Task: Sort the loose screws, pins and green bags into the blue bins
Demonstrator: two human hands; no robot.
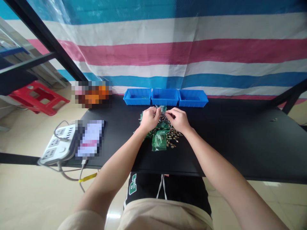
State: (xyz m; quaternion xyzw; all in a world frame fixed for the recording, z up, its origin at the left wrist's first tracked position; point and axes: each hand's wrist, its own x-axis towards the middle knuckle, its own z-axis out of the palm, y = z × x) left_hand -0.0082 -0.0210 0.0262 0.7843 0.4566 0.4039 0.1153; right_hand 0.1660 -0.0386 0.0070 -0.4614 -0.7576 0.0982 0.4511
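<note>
I see three blue plastic bins (164,97) in a row at top centre, contents too small to tell. The left hand (149,119) and right hand (177,120) pinch metal pins (163,117) at mid-frame, above green bags (159,140) on the black bench (227,143).

Left hand (150,119) and right hand (178,119) close together among small silver metal parts (163,118), green plastic bags (159,141) and brass fittings (174,136) just below, on a black table (227,143), three blue bins (165,97) beyond.
</note>
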